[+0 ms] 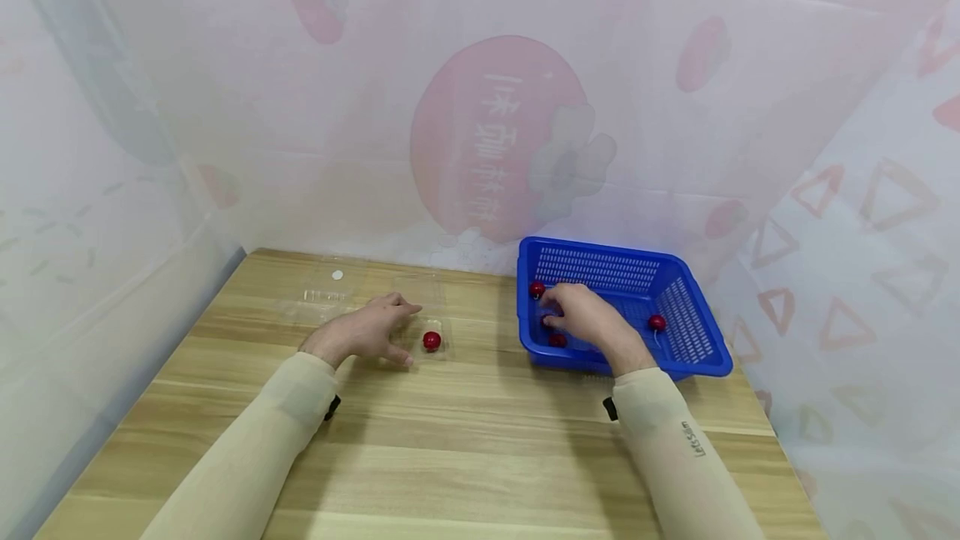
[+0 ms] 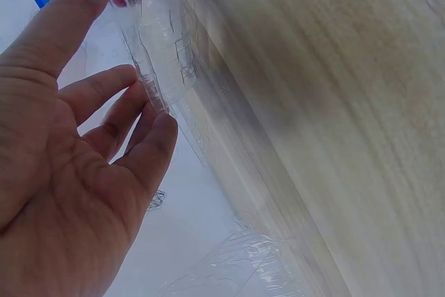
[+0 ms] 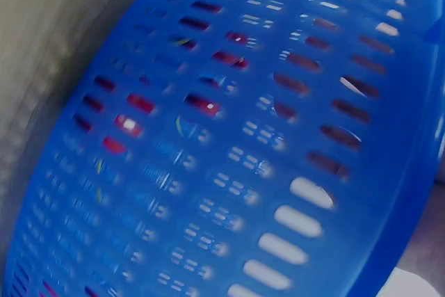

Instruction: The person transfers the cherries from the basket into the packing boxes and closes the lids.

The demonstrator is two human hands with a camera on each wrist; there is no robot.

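My left hand [image 1: 367,330] reaches around the near-left side of a small clear plastic box [image 1: 447,347], thumb and fingers spread apart. In the left wrist view its fingertips [image 2: 164,126] lie right at the box's clear edge. A glossy red cherry [image 1: 432,342] sits in that box. My right hand [image 1: 588,319] reaches down into a blue basket [image 1: 622,252], fingers bent by a dark red cherry [image 1: 546,321]; I cannot tell whether it is pinched. One cherry [image 1: 537,290] lies beyond the fingers, and another cherry [image 1: 557,341] lies nearer. The basket wall partly hides the fingers in the right wrist view.
A stemmed cherry [image 1: 657,322] lies at the basket's right side. Another clear plastic container [image 1: 324,297] with a white round sticker [image 1: 337,275] lies at the back left of the wooden table [image 1: 420,457]. A printed cloth wall [image 1: 360,123] stands behind.
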